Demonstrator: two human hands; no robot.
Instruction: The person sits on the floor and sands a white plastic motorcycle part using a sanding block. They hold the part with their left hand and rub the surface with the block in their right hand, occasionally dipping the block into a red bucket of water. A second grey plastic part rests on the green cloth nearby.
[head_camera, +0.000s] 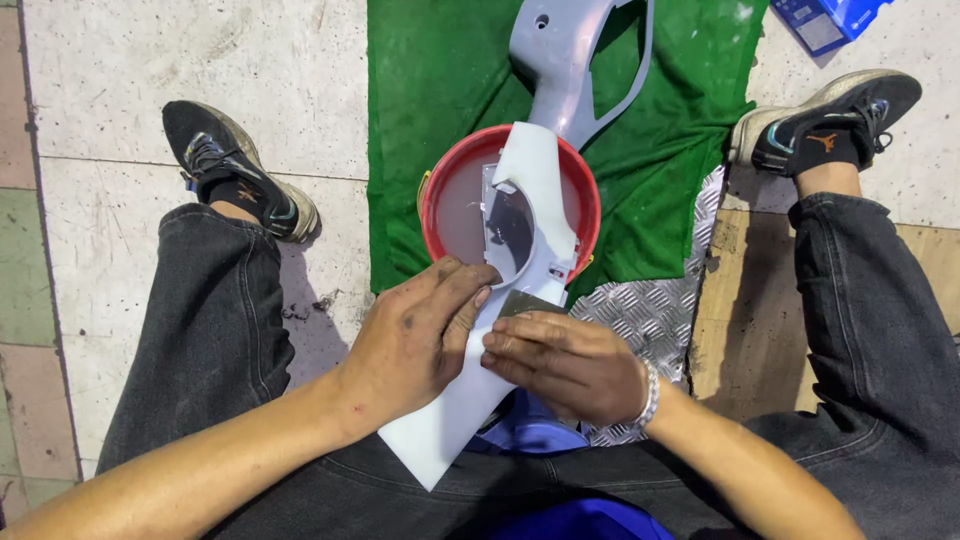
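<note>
Two hands on one white plastic panel (455, 400), which looks like a scooter body fairing, resting across my lap w/ its far end dipped over the red bucket (440, 195). Left hand (415, 335) lies flat on the panel's left edge, fingers together and pressed down, bracing it; not wrapped round anything as far as I can see. Right hand (570, 365) has fingers closed together, pinching a small grey sheet, prob. wet sandpaper (528, 303), against the panel surface just near of the bucket rim.

Progress, my read only: the sheet sits about mid-length on the panel, so the work looks mid-way at best. Panel surface is matte white all along; I can't tell sanded from unsanded areas at this res. Near end, toward my waist, shows no sheet contact now. Far end w/ the curved cut-out sits above cloudy water in the bucket.

Further out: a second grey fairing piece (570, 60) lies far of the bucket on a green cloth (440, 90), not in hand. Patterned metal tread plate (650, 300) to the right, under the cloth edge. A blue box (825, 20) at far right corner. Shoes planted left and right on tiled floor.
</note>
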